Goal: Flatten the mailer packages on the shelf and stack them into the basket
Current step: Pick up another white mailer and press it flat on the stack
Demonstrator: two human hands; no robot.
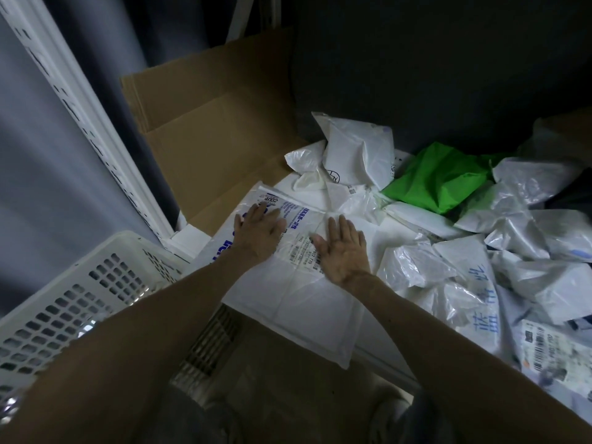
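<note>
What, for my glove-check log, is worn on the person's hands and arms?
Nothing visible. The left hand and right hand are bare: no gloves or rings. The left forearm and right forearm are bare too: no sleeves, watch or bands in view.

Dim, bluish light leaves the back wall [448, 59] nearly black, and wide-angle distortion bends the edges, where detail turns soft.

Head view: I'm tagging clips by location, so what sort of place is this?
Likely a parcel storeroom or packing area: a heap of crumpled mailer bags with shipping labels, flattened cardboard behind, and a white basket beside a slotted rack post.
</note>
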